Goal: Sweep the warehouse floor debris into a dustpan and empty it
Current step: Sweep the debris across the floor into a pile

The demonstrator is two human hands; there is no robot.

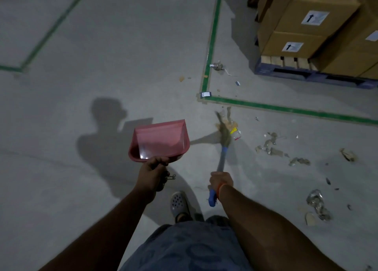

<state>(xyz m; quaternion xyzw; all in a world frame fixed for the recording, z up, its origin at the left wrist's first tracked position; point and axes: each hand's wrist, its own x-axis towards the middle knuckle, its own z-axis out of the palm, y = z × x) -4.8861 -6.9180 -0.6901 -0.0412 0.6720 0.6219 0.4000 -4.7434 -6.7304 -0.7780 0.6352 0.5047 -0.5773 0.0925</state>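
Left hand (152, 173) gripped pink dustpan (160, 140) by handle, pan held above floor, mouth facing away from person. Right hand (221, 181) clenched round broom (223, 141) handle; long axis ran forward, bristles among debris (272, 146) near green floor line (286, 109).

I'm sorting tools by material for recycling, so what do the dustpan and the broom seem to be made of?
The dustpan looks like pink moulded plastic: smooth, with a glossy glare patch inside. The broom seems to have natural grass or straw bristles, tan and wispy though blurred, and a blue grip, probably plastic; the shaft between is too blurred to tell.
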